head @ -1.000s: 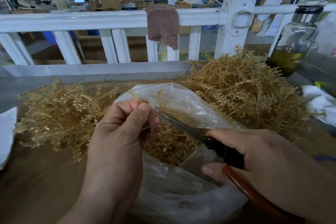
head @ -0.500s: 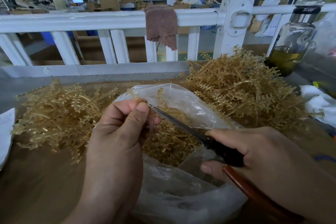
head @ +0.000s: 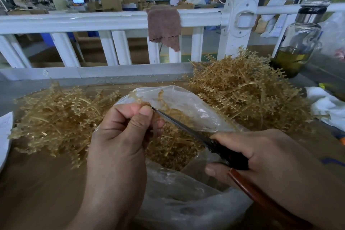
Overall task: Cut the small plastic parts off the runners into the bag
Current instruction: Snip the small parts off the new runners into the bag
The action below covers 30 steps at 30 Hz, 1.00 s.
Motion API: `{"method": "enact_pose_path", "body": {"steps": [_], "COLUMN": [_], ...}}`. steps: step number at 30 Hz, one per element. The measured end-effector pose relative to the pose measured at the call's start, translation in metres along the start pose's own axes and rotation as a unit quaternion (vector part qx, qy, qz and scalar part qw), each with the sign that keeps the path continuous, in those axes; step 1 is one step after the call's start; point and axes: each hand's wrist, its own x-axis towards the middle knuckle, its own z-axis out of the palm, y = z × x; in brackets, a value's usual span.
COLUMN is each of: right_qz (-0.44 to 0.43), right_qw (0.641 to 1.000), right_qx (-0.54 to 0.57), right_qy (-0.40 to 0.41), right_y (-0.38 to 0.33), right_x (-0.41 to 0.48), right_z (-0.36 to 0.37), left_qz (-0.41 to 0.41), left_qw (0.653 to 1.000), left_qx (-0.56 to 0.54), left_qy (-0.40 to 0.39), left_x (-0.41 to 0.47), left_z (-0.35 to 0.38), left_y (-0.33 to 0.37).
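Our left hand is pinching a runner over the bag, so parts fall inside. Our right hand is gripping scissors.

Two bare hands are shown: the left hand at lower centre, the right hand at lower right. Bare forearms are cut off by the bottom edge. Short-trimmed thumbnails are seen.
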Motion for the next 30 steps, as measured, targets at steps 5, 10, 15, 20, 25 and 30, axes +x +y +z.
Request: {"method": "enact_pose_path", "body": {"steps": [5, 10, 15, 20, 25, 30], "right_qz": [0.004, 0.011, 0.017, 0.025, 0.035, 0.042], "right_qw": [1.000, 1.000, 1.000, 1.000, 0.999, 0.999], "right_qx": [-0.006, -0.012, -0.019, -0.016, 0.001, 0.018], "right_qy": [0.003, 0.004, -0.003, -0.008, -0.010, -0.024], "right_y": [-0.001, -0.002, -0.003, -0.004, -0.010, -0.015], "right_x": [0.000, 0.000, 0.000, 0.001, 0.001, 0.002], "right_z": [0.001, 0.002, 0.002, 0.001, 0.005, 0.004], "left_qz": [-0.004, -0.024, -0.035, -0.034, -0.030, -0.027], "left_qw": [1.000, 1.000, 0.999, 0.999, 0.999, 1.000], "left_qx": [0.001, 0.000, -0.006, -0.013, -0.008, 0.009], "left_qy": [-0.005, 0.000, 0.001, 0.004, 0.011, 0.014], "left_x": [0.001, 0.003, 0.003, 0.003, 0.003, 0.003], "left_z": [-0.002, -0.003, -0.004, -0.002, -0.002, -0.004], "left_y": [-0.001, -0.003, -0.004, -0.005, -0.005, -0.005]}}
